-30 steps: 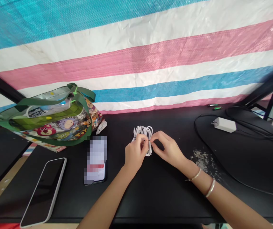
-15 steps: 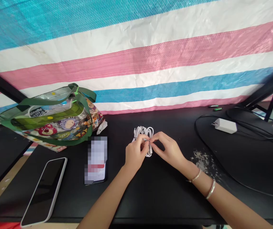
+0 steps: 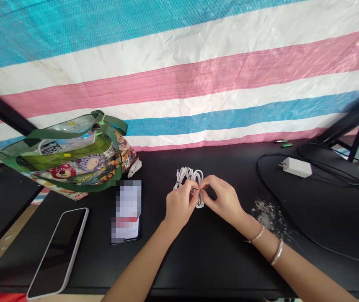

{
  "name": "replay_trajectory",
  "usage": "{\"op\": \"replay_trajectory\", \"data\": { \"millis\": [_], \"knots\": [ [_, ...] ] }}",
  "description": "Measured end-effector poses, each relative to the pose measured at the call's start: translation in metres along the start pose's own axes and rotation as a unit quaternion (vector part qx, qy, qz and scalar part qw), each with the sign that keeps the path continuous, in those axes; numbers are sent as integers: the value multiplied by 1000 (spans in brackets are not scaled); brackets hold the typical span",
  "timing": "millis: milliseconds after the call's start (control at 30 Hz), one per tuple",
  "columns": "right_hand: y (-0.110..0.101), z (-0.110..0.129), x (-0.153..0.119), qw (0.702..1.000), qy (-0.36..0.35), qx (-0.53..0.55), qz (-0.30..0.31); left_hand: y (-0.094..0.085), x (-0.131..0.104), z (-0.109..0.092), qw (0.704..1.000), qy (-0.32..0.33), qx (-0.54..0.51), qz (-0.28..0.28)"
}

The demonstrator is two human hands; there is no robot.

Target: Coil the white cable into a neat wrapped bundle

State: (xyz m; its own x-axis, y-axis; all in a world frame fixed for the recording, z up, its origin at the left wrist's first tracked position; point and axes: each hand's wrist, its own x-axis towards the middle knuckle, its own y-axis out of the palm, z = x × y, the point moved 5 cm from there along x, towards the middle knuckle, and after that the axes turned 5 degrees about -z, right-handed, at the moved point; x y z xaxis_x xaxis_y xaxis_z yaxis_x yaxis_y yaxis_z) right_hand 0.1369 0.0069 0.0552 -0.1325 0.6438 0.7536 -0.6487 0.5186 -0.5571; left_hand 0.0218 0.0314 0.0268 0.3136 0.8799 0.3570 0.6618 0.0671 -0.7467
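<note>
Two white cable coils, the left coil [image 3: 184, 172] and the right coil [image 3: 200, 204], lie side by side and touching near the middle of the one black tabletop [image 3: 217, 260]. A dark band crosses the left coil. Both of the person's hands are at the right coil: the left hand [image 3: 181, 202] and the right hand [image 3: 225, 198] each have thumb and forefinger closed in a pinch on one thin dark tie [image 3: 194, 190], fingertips meeting; its ends are too small to make out. Two bracelets [image 3: 277, 252] circle the right wrist.

Two phones lie on the left: one with a lit, pixelated screen [image 3: 127, 210], nearer the hands, and one dark-screened in a white case [image 3: 57, 253]. Behind them stands one cartoon-printed tote bag [image 3: 83, 165] with green handles, one crumpled scrap [image 3: 134, 169] just beside it.

On the right are one patch of pale crumbs [image 3: 266, 216], one white power adapter [image 3: 297, 167], black cord [image 3: 257, 165] whose strands cannot be counted, and two small green objects [image 3: 287, 145]. One striped tarpaulin [image 3: 198, 82] hangs behind everything.
</note>
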Motion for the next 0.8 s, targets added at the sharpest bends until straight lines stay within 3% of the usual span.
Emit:
{"op": "replay_trajectory", "data": {
  "millis": [333, 800],
  "knots": [
    [0, -2, 0, 997, 30, 69, -12, -1, 0, 0, 1000, -9, -13, -3],
    [0, 8, -1, 998, -45, 23, -47, 0, 2, 3, 999, -46, 4, 21]
  ]
}}
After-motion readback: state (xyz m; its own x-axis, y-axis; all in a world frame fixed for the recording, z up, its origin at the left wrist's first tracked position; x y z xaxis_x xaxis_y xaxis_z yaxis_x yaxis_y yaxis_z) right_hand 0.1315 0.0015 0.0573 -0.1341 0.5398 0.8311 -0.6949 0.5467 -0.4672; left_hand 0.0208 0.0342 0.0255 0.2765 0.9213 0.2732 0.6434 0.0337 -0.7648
